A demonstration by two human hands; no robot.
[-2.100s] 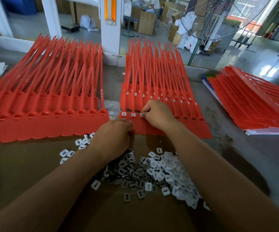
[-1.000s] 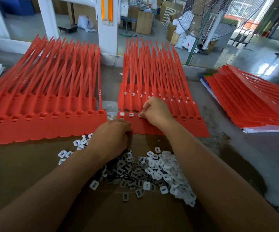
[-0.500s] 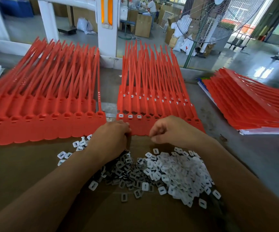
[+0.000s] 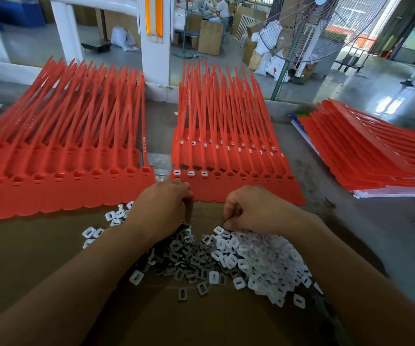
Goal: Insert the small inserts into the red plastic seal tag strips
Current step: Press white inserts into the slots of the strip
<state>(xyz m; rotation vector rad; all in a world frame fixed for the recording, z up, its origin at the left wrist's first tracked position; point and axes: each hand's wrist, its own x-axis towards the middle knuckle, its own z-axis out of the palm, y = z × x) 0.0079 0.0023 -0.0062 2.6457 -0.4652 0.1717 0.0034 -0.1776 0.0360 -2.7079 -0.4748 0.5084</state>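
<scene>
Your right hand, curled over the white inserts with its hold unclear, sits just near-right of the first empty socket.

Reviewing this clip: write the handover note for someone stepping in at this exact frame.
Left hand: curled at the near edge of the middle strip sheet; contents hidden.
Right hand: fingers curled down on the insert pile; grip unclear.
Done: the three leftmost sockets of the middle sheet's front row hold white inserts; the rows behind look filled.
Left: that row's other sockets to the right, then the left sheet, whose front sockets look empty.
</scene>
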